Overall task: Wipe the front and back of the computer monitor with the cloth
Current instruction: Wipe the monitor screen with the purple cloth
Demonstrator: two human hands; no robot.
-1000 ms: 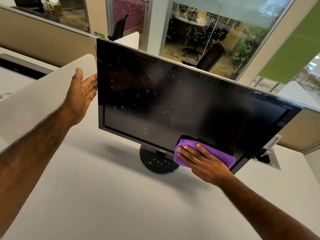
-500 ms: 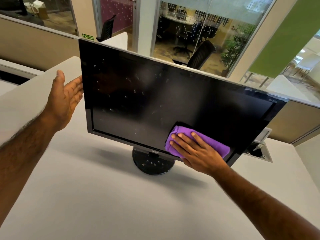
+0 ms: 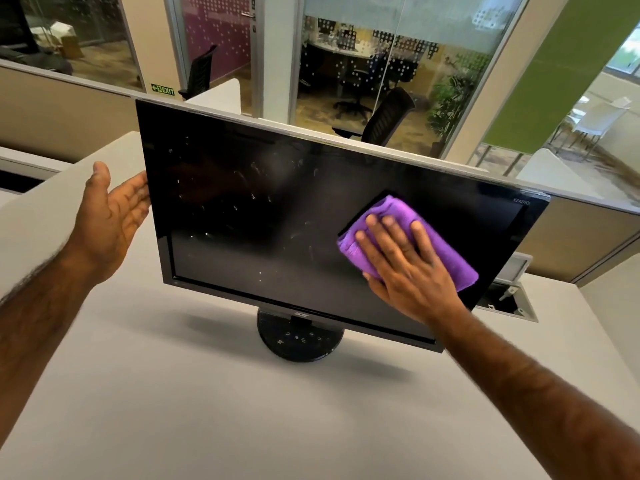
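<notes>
A black computer monitor (image 3: 263,216) stands on a round black base (image 3: 299,341) in the middle of a light grey desk (image 3: 194,410), its screen off and speckled with white smudges on the left half. My right hand (image 3: 405,268) presses a folded purple cloth (image 3: 446,251) flat against the right part of the screen, fingers straight and spread. With straight fingers, my left hand (image 3: 110,216) touches the monitor's left edge. The monitor's back is hidden.
A low partition (image 3: 588,223) runs behind the desk. A cable port with an open flap (image 3: 509,296) sits in the desk behind the monitor's right corner. Beyond are glass walls, office chairs and a plant.
My right hand has slid the cloth from the screen's lower edge up and to the right. My left hand stays at the monitor's left edge.
</notes>
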